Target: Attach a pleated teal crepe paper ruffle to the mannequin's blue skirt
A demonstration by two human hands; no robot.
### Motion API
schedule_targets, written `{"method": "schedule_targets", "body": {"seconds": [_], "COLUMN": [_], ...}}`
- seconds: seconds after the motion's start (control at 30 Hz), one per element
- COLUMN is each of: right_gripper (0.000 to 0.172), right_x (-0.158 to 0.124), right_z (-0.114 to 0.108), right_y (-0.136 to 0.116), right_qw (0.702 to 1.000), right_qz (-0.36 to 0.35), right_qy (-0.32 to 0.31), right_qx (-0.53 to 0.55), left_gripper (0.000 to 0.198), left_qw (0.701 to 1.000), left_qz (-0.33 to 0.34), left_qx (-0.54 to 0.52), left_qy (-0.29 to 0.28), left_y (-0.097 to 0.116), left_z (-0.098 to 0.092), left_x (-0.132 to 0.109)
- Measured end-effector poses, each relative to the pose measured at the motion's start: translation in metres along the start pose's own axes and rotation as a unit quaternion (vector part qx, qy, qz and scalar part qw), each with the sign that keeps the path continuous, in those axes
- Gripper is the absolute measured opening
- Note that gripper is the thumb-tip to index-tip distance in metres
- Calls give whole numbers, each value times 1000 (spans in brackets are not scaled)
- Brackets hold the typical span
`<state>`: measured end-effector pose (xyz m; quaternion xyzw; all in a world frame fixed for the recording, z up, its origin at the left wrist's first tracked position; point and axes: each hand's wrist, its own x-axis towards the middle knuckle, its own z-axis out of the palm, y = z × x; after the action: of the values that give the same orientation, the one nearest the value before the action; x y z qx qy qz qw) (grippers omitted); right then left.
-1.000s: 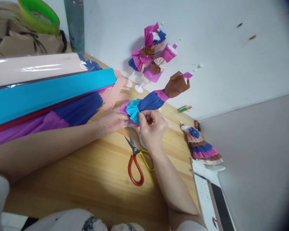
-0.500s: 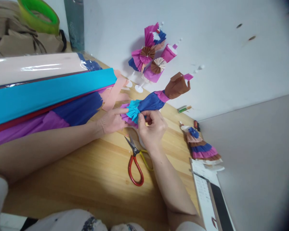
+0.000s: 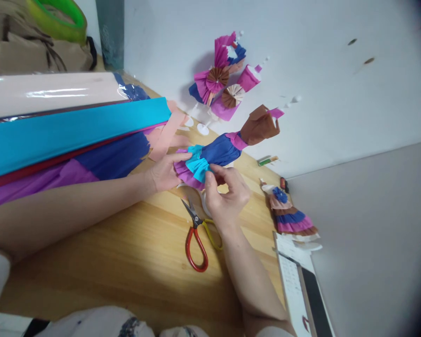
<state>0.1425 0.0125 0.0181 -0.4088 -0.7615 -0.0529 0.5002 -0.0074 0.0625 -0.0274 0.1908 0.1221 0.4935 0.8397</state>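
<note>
A crepe-paper doll dress [image 3: 220, 149] with a blue body, brown top, purple hem and a cyan ruffle [image 3: 197, 167] is held above the wooden table [image 3: 133, 248]. My left hand [image 3: 165, 171] grips the purple hem from the left, fingers curled under it. My right hand [image 3: 228, 191] pinches the cyan ruffle between thumb and forefinger, just below the blue body. Red-and-yellow-handled scissors [image 3: 197, 232] lie on the table beneath my right hand.
Rolls of pink, cyan, purple and blue crepe paper [image 3: 66, 128] fill the left. Finished paper dolls [image 3: 224, 82] stand by the white wall; another layered doll [image 3: 290, 216] lies at right. A printed sheet and dark board [image 3: 300, 285] sit at the table's right edge.
The dress has been lowered and turned slightly; the purple hem now shows more. My right fingers shifted along the cyan ruffle, and my left fingers stretched out under the hem.
</note>
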Motion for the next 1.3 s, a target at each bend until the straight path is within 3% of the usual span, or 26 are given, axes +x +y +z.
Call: {"method": "schedule_targets", "body": {"seconds": [0.33, 0.63, 0.87, 1.03, 1.3], "right_gripper": [12, 15, 11, 20, 14], "right_x": [-5, -5, -8, -10, -9], "right_z": [1, 1, 3, 3, 1], "right_y": [7, 9, 10, 11, 12], "right_qw": [996, 999, 999, 999, 998], "right_qz": [-67, -32, -18, -34, -49], "right_qy": [-35, -28, -26, -32, -24], "right_qx": [-36, -8, -18, -7, -22], "left_gripper": [19, 18, 21, 18, 19], "left_qw": [998, 1000, 1000, 999, 999], "left_qz": [-17, -5, -17, -16, -24], "left_qx": [26, 23, 3, -31, 9], "left_qy": [-56, -2, 4, 18, -47], "left_y": [-2, -6, -3, -1, -2], "left_z": [3, 1, 8, 10, 0], "left_x": [-2, -2, -4, -4, -4]}}
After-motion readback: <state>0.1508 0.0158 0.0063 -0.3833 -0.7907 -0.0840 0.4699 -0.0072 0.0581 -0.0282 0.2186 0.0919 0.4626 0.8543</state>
